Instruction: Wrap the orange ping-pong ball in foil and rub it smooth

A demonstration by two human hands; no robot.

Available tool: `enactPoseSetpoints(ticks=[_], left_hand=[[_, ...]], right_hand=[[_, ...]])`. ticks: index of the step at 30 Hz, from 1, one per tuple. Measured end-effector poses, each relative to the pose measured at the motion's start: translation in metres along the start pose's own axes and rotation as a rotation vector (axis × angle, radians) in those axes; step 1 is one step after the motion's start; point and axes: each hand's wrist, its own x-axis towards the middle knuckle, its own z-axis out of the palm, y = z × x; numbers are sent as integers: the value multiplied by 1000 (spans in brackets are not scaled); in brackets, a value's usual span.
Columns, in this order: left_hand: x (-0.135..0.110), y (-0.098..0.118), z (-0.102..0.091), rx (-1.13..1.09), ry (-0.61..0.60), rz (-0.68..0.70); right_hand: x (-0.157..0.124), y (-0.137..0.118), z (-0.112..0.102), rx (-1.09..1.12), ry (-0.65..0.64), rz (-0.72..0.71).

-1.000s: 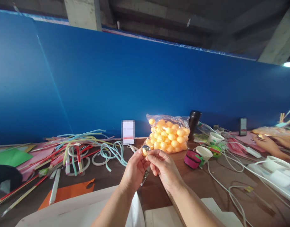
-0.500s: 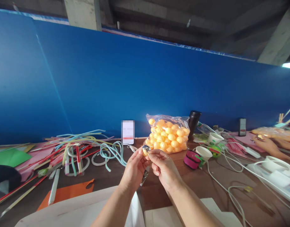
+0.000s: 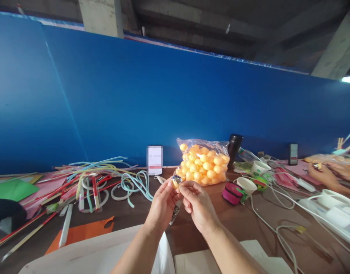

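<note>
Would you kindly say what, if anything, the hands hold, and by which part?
A small round object, partly silver, pinched at opposite sides by the left hand and the right hand.

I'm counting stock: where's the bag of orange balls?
Head view, right of centre: the bag of orange balls stands beyond the right hand, left of the black cylinder.

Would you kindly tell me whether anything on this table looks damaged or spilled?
The orange sheet on the left has a rounded notch near its far right corner, breaking its otherwise straight outline; it looks cut. I see no spill.
</note>
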Motion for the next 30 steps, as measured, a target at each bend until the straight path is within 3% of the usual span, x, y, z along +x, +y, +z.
enactPoseSetpoints(ticks=[11, 30], left_hand=[[0, -1, -1, -39, -20, -2], [2, -5, -8, -33, -39, -7]], right_hand=[[-4, 3, 8, -62, 70, -49], [-3, 4, 7, -67, 81, -64]])
